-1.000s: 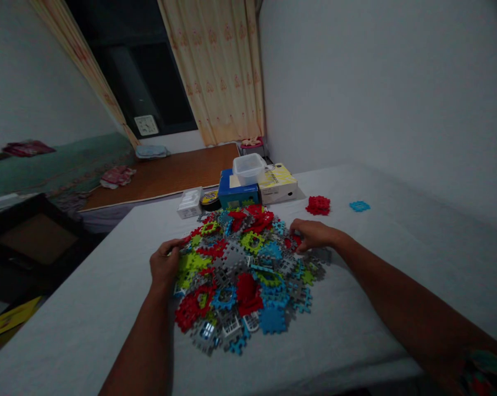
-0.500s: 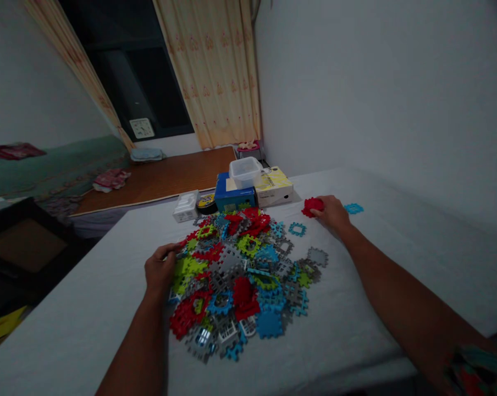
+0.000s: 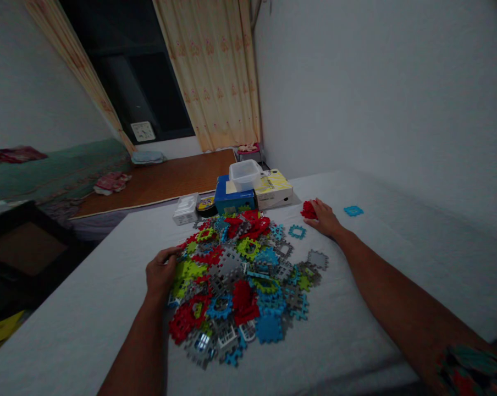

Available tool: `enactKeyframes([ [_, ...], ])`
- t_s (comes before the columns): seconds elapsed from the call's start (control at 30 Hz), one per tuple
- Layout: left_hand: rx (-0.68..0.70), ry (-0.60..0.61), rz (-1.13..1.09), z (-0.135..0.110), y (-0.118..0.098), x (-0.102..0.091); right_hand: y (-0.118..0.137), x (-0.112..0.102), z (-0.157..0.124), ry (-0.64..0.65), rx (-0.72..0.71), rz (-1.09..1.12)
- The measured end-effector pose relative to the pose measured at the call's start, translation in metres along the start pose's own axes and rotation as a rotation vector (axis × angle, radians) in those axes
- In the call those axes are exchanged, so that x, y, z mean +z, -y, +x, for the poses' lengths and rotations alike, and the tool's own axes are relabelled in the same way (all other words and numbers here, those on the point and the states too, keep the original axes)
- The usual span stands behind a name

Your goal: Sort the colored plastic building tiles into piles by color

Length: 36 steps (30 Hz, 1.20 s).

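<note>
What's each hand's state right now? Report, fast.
Left hand: fingers curled at the pile of toothed tiles; can't tell if gripping one.
Right hand: thumb and fingers on the red toothed tiles; can't tell if closed.

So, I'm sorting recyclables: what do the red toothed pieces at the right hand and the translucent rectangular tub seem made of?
Red toothed pieces: probably moulded plastic, fairly matte; uniform colour and notched edges suggest it. Translucent rectangular tub: likely smooth plastic, given its milky walls.

Open cloth (image 3: 335, 324) lies between the piece heap (image 3: 227, 263) and right forearm (image 3: 380, 283); boxes (image 3: 237, 203) block the far side.
</note>
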<state>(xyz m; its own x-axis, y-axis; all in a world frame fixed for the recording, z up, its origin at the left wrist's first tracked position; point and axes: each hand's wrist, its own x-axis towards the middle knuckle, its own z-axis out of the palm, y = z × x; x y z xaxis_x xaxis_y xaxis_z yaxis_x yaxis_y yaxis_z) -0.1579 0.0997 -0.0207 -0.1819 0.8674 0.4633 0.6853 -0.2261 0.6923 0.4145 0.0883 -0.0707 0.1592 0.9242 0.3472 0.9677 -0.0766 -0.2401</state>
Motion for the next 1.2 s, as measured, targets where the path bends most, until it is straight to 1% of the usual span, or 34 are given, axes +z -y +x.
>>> enactKeyframes([
  [0.1, -0.006, 0.008, -0.003, -0.001, -0.001, 0.000, 0.003, -0.001, -0.001, -0.005, 0.018, -0.007],
  [0.33, -0.006, -0.005, -0.031, -0.002, 0.000, 0.000, 0.011, -0.008, -0.004, -0.080, 0.169, -0.042],
  [0.43, 0.004, -0.011, -0.048, -0.002, 0.004, 0.002, 0.012, -0.010, -0.005, -0.126, 0.159, -0.040],
  [0.57, -0.004, -0.005, -0.067, -0.001, 0.010, 0.005, 0.010, -0.010, -0.007, -0.151, 0.104, -0.003],
  [0.63, -0.007, -0.001, -0.074, -0.001, 0.013, 0.005, 0.015, -0.015, -0.008, -0.212, 0.065, 0.016],
  [0.7, 0.001, 0.001, -0.071, -0.001, 0.014, 0.006, 0.027, -0.025, -0.007, -0.311, 0.014, 0.054],
  [0.77, 0.005, 0.006, -0.061, -0.002, 0.015, 0.005, 0.049, -0.039, 0.000, -0.403, -0.064, 0.125],
  [0.8, 0.003, 0.010, -0.058, -0.002, 0.016, 0.005, 0.061, -0.046, 0.007, -0.426, -0.110, 0.171],
  [0.83, -0.002, 0.014, -0.057, -0.002, 0.016, 0.005, 0.074, -0.054, 0.016, -0.425, -0.149, 0.220],
  [0.9, -0.018, 0.009, -0.060, -0.003, 0.016, 0.005, 0.095, -0.066, 0.039, -0.353, -0.164, 0.313],
  [0.97, -0.027, -0.003, -0.060, -0.003, 0.014, 0.004, 0.107, -0.073, 0.068, -0.244, -0.078, 0.383],
  [1.03, -0.029, -0.010, -0.061, -0.004, 0.012, 0.003, 0.107, -0.072, 0.096, -0.162, 0.073, 0.441],
  [1.13, -0.027, -0.011, -0.070, -0.005, 0.008, 0.001, 0.094, -0.059, 0.127, -0.092, 0.307, 0.520],
  [1.2, -0.025, -0.015, -0.070, -0.006, 0.006, 0.000, 0.085, -0.046, 0.139, -0.059, 0.392, 0.556],
])
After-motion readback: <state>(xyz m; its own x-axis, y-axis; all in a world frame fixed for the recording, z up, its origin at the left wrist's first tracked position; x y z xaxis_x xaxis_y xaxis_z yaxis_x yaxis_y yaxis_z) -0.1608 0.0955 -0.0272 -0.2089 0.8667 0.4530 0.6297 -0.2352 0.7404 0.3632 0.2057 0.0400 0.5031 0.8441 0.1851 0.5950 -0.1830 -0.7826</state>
